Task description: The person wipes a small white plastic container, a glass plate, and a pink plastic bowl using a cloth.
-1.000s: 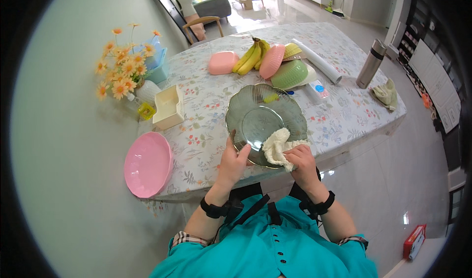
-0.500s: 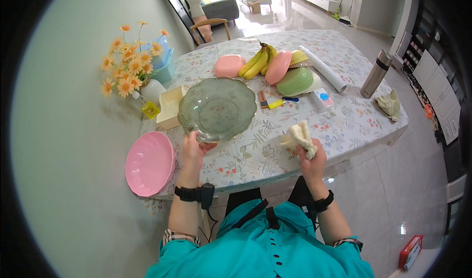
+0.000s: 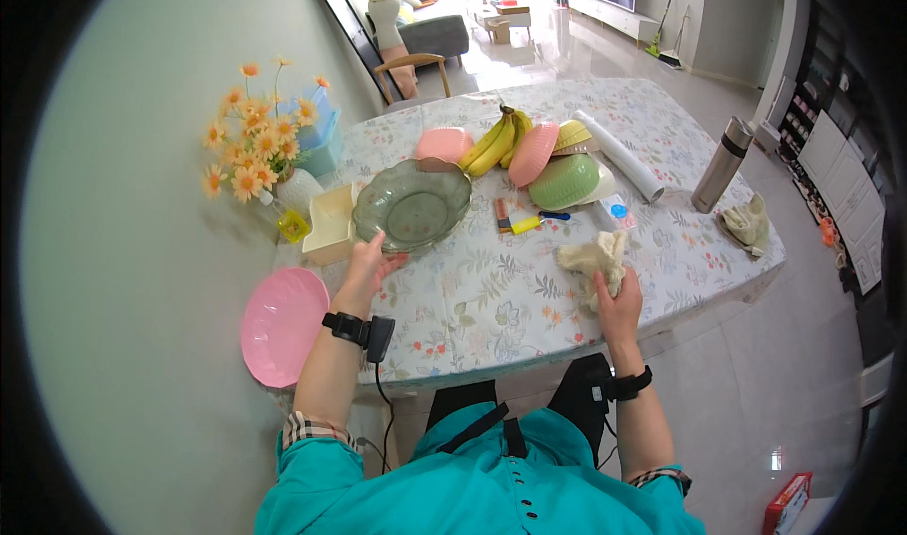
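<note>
My left hand [image 3: 367,265] grips the near-left rim of a smoky green glass fruit bowl [image 3: 418,210] with a wavy edge, its thumb over the rim and fingers beneath. The bowl is tilted slightly; whether its far side touches the table I cannot tell. In my right hand [image 3: 619,303] is a crumpled cream cloth [image 3: 597,256], held just above or on the tablecloth near the front right. Beside the glass bowl stands a cream open box [image 3: 330,223]. A pink scalloped basin [image 3: 284,327] lies left of my left forearm.
Bananas [image 3: 496,143], a pink container [image 3: 444,145], and pink, green [image 3: 564,181] and yellow baskets sit farther back. A brush-like tool and yellow-blue scraper [image 3: 540,221], white roll [image 3: 619,157], steel thermos [image 3: 723,166] and folded cloth [image 3: 746,223] lie rightward. Flowers [image 3: 260,138] stand left.
The glass bowl has moved away from me and looks smaller and lower. My right hand has shifted right with the cream cloth, which is now more spread out.
</note>
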Demonstrator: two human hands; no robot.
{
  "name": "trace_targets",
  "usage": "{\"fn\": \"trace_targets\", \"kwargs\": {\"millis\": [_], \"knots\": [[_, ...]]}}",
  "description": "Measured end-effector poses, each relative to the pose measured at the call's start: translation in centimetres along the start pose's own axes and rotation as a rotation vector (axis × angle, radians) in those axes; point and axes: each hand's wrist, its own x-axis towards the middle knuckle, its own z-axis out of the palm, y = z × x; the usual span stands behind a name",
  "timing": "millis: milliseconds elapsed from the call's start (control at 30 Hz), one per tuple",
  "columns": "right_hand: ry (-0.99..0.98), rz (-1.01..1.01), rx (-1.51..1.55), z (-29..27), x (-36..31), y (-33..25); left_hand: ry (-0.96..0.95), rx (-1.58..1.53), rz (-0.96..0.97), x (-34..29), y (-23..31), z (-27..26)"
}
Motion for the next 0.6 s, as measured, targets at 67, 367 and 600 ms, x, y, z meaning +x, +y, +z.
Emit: {"fn": "trace_targets", "kwargs": {"millis": [67,367,600], "knots": [[-0.030,0.032,-0.015,-0.1,-0.4,-0.1,-0.033,0.137,-0.003,0.2,0.2,-0.4],[-0.015,-0.018,0.004,-0.3,-0.3,-0.6,-0.039,1.140,-0.192,-0.8,8.3,1.8],[-0.040,-0.035,-0.021,-0.4,-0.4,-1.0,-0.283,1.387,0.343,5.7,12.0,11.5]]}}
